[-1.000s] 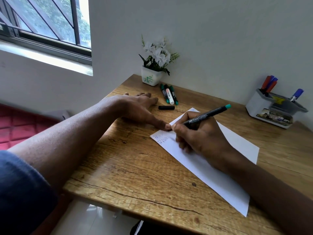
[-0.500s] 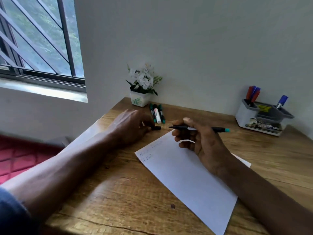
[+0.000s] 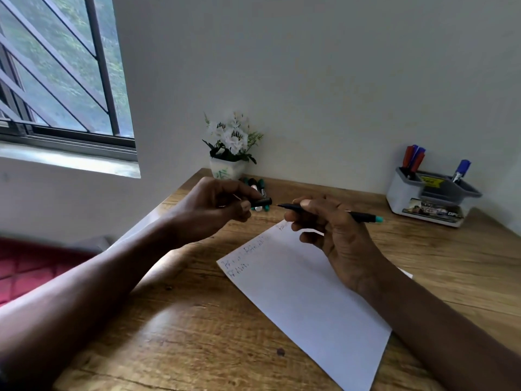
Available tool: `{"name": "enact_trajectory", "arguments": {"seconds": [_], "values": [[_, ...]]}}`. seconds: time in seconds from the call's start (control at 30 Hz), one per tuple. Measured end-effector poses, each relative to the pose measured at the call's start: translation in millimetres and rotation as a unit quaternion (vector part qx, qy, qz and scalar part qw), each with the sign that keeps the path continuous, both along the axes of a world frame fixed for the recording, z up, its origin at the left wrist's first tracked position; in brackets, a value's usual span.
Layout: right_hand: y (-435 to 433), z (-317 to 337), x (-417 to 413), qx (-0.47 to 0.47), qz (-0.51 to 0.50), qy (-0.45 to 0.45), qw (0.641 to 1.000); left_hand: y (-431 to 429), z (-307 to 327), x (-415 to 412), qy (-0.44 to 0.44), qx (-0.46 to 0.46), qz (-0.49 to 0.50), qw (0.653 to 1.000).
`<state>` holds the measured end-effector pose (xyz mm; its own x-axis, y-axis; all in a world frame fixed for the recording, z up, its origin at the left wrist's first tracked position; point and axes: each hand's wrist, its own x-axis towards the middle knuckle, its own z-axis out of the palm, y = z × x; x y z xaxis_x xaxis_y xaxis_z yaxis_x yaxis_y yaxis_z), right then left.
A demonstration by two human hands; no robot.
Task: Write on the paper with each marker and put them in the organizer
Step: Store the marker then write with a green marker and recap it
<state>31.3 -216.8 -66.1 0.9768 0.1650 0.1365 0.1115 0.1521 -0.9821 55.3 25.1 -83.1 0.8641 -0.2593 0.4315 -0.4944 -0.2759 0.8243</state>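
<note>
Grips an uncapped black marker (image 3: 363, 217) in the right hand (image 3: 338, 238), fingers (image 3: 296, 224) curled round the barrel, thumb on top. Holds it nearly level above the far end of the paper (image 3: 304, 292), bare tip pointing left, teal end pointing right toward the organizer (image 3: 406, 198). Pinches the black cap (image 3: 261, 202) in the left hand (image 3: 211, 213), between thumb and fingertips, in line with the marker tip, near it but apart. Keeps both clear of the tabletop (image 3: 197, 320).

Lying flat on the wood-grain tabletop: white paper, set at an angle, faint handwriting near its far left corner.

At the back, against the wall: white pot of white flowers (image 3: 228, 167), with loose markers (image 3: 258, 184) just beside it.

At the far right: grey-and-white organizer, containing red and blue markers (image 3: 413, 159) in one compartment and a blue marker (image 3: 461, 169) in another.

To the left: barred window (image 3: 70, 80), greenery outside; below it, a red cushion (image 3: 28, 272).
</note>
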Motion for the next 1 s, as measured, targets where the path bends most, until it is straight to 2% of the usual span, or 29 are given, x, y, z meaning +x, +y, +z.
{"name": "enact_trajectory", "arguments": {"seconds": [0.33, 0.47, 0.63, 0.83, 1.0], "values": [[3, -4, -1, -0.025, 0.025, -0.022, 0.999, -5, 1, -8, 0.02, 0.003, -0.04, 0.999], [2, -4, 0, -0.002, 0.005, -0.028, 1.0, -9, 4, -14, 0.035, -0.034, -0.041, 0.998], [8, -7, -1, -0.02, -0.01, -0.04, 0.999, -19, 7, -18, 0.056, -0.066, -0.064, 0.994], [16, -10, -4, 0.055, -0.01, 0.004, 0.998, -20, 8, -18, 0.105, -0.141, -0.079, 0.981], [24, -11, -2, 0.101, -0.012, 0.038, 0.994, -23, 8, -12, 0.118, -0.134, -0.074, 0.981]]}}
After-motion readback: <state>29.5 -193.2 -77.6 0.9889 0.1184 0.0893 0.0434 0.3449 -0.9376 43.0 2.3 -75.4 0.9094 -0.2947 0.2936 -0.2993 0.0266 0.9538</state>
